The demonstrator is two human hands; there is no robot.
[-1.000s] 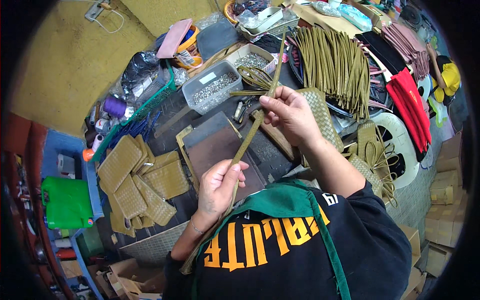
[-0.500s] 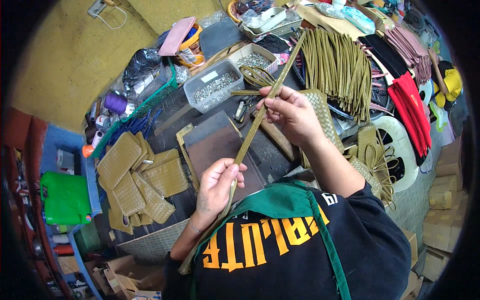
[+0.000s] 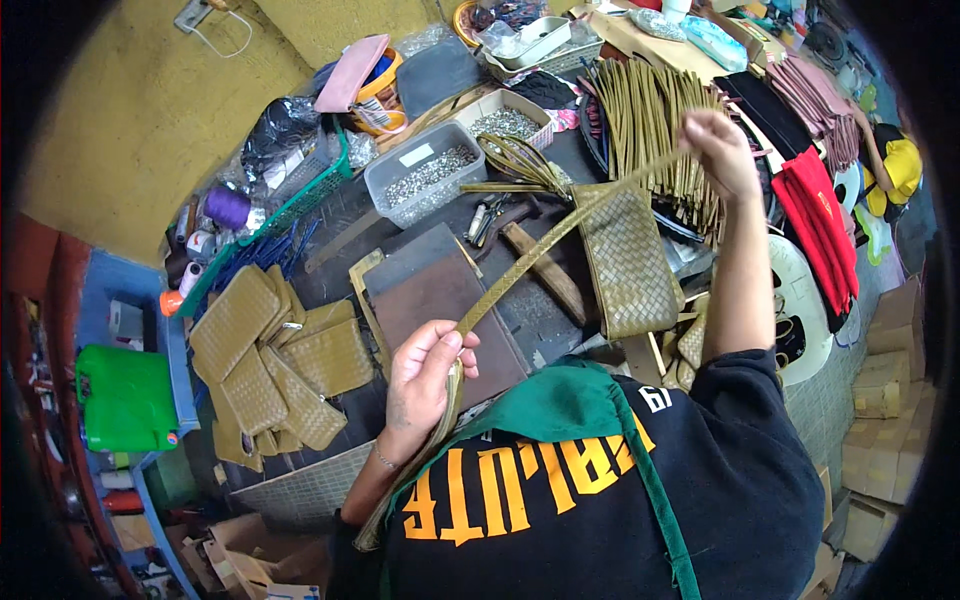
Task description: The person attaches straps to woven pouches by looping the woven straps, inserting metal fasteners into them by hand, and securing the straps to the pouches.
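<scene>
Dark tabletop (image 3: 520, 322) spreads under my hands, with the bundle of olive straps (image 3: 650, 110) toward its far right. That bundle seems the biggest risk: my right hand (image 3: 718, 150) is up over it, and a careless sweep could drag strips loose. Across the woven panel (image 3: 635, 275) slants my olive strap (image 3: 520, 270), its tail trailing down by my left forearm. Too hard a pull could, I judge, twist it or slip it from my left hand (image 3: 425, 375), where thumb and fingers pinch it. My right fingers curl at its upper end, but blur hides whether they pinch or slide. For room, the flat brown board (image 3: 445, 310) leaves low space below; beyond it, the bin of metal bits (image 3: 440, 206) has a raised rim, and the hammer (image 3: 548, 275) beneath the strap could catch a drooping length.
</scene>
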